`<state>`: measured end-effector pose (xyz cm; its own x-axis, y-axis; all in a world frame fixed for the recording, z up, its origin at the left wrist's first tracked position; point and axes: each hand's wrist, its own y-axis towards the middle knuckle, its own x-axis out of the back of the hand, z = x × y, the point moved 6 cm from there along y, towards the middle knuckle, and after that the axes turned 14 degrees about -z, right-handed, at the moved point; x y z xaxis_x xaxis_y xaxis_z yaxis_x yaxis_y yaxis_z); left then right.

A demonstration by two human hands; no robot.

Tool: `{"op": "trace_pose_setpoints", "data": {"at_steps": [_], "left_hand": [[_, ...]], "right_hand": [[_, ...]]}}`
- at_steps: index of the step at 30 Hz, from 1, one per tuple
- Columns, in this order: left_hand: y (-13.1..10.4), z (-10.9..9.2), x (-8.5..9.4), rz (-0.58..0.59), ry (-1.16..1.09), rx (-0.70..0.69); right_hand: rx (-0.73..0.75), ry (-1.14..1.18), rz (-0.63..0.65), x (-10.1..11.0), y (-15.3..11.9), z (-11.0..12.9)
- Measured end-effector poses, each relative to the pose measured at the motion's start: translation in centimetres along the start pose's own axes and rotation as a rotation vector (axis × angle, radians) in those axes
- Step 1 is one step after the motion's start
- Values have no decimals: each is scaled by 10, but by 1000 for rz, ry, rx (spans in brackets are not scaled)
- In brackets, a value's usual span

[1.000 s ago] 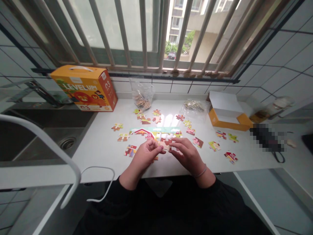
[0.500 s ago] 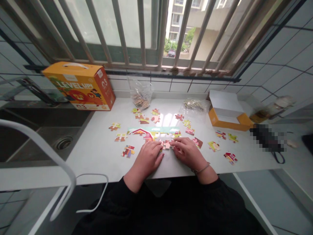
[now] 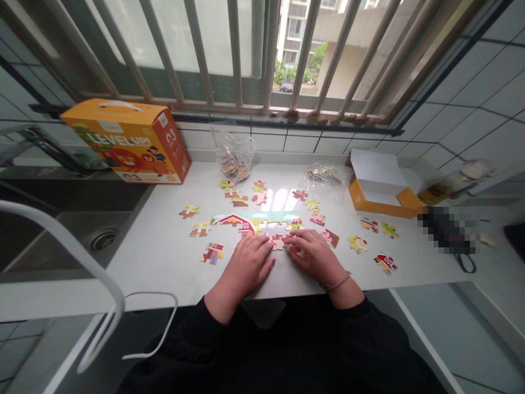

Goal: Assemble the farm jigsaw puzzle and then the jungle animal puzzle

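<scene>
Left hand [image 3: 249, 264] flatter, pink puzzle strip [image 3: 280, 242] crosswise

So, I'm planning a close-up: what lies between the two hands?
In the head view, pink puzzle pieces lie between the left hand and the right hand; nearer the person, bare counter separates them.

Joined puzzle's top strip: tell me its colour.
Top strip: mostly pale turquoise; the head view shows it.

Kitchen: sink [image 3: 57, 246] with drain [image 3: 102, 239], faucet [image 3: 53, 152], white counter [image 3: 159, 279], tiled wall [image 3: 488, 126] around barred window [image 3: 251, 44].
</scene>
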<state>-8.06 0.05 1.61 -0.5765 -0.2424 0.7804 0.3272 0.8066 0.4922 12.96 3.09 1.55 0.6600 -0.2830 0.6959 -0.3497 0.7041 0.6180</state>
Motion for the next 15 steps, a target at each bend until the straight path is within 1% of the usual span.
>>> {"op": "trace_pose_setpoints", "data": {"at_steps": [5,8,15], "left_hand": [[-1,4,0,-40,-65,40],[-1,4,0,-46,-75,38],[0,0,-2,22,3,14]], "right_hand": [[1,26,-16,3,2,2],[11,11,-12,4,1,3],[34,-24,10,2,2,4]]}}
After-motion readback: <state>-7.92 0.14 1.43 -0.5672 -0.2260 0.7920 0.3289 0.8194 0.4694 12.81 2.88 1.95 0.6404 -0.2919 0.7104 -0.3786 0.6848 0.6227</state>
